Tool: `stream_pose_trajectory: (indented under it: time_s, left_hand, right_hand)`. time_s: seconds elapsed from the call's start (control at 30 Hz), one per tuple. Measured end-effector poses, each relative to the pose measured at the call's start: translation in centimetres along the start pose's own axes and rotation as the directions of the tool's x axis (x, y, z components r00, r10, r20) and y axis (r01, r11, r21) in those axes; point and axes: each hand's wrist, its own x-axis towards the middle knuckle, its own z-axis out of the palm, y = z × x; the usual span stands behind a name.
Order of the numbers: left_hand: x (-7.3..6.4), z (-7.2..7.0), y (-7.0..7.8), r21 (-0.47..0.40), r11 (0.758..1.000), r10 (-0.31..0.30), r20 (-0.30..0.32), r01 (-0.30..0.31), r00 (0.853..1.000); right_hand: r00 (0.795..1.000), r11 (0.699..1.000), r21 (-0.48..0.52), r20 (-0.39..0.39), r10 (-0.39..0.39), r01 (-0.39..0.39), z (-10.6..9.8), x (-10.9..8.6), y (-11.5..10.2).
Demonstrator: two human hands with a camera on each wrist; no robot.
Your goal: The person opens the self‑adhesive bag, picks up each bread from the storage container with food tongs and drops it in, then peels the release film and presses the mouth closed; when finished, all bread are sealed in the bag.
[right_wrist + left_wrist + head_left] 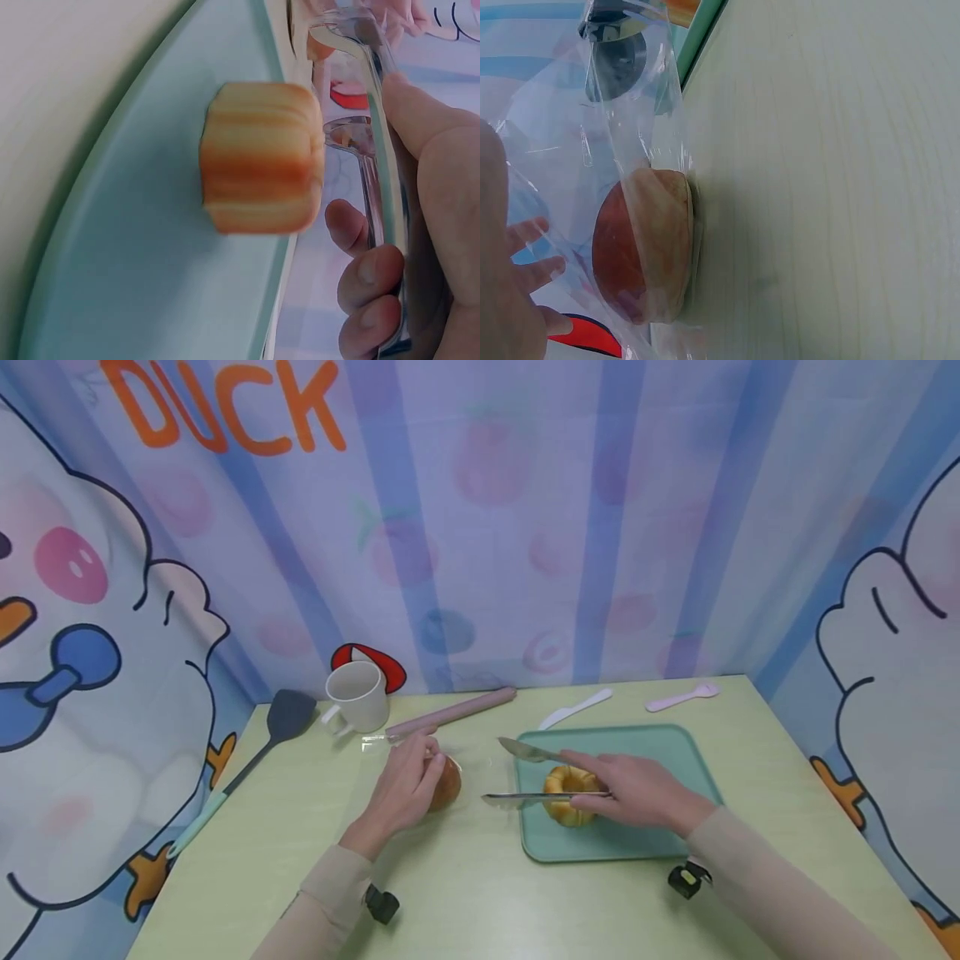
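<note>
Spatula (pixel 247 764): lying aslant by the left edge of the counter (pixel 465 902), dark blade toward the back, pale green handle slanting down to the front.
Mug (pixel 358 697): white, upright near the back edge, just right of the spatula's blade, handle turned toward the lower left.
Left hand (pixel 401 781): grip clenched on the film of a clear bag (pixel 634 127), pinching with curled fingers above the counter.
Brown bun (pixel 449 785): inside the clear bag, down at counter level, just beside the left hand, well left of the ring bread.
Pink rod (pixel 450 712): slanting along the back, between mug and white knife, nearer end just behind the left hand.
Tongs (pixel 528 751): metal, arms spread apart, tips pointing left past the tray's edge; nearer arm crossing over the ring bread.
White knife (pixel 576 709): lying aslant behind the tray, near its back edge.
Ring bread (pixel 567 815): golden, resting on the left part of the tray, below the tongs.
Tray (pixel 645 743): pale green, flat on the counter, under ring bread and right hand.
Right hand (pixel 637 789): grip grasping the tongs, thumb and fingers on opposite arms.
Pink spoon (pixel 684 697): near the back right corner, bowl toward the right.
</note>
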Motion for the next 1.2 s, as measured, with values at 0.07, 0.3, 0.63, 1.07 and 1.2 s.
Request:
stream_pose_trajectory:
  time_s: [0.07, 0.3, 0.63, 1.07, 1.2]
  left_hand:
    - [0.0, 0.1, 0.0, -0.007, 1.000, 0.009, -0.004, -0.009, 1.000]
    - [0.1, 0.3, 0.0, -0.028, 0.999, 0.021, -0.005, -0.021, 1.000]
    - [0.0, 0.4, 0.0, -0.080, 0.996, -0.022, 0.042, 0.026, 0.999]
    - [-0.3, 1.0, -0.6, -0.108, 0.993, 0.045, 0.015, -0.043, 0.999]
    - [-0.2, 1.1, -0.6, -0.103, 0.994, 0.048, 0.028, -0.045, 0.998]
  right_hand:
    - [1.000, 1.000, -0.004, -0.015, 0.008, -0.008, -0.1, -0.6, 0.5]
    - [0.999, 1.000, -0.001, -0.049, 0.010, -0.010, -0.3, -2.7, 1.9]
    - [0.996, 0.996, 0.031, -0.040, 0.084, -0.083, -1.2, -5.9, 3.3]
    - [0.989, 0.984, 0.098, 0.007, 0.145, -0.145, -1.6, -8.4, 4.3]
    - [0.991, 0.983, 0.125, 0.021, 0.130, -0.131, -1.2, -8.9, 4.6]
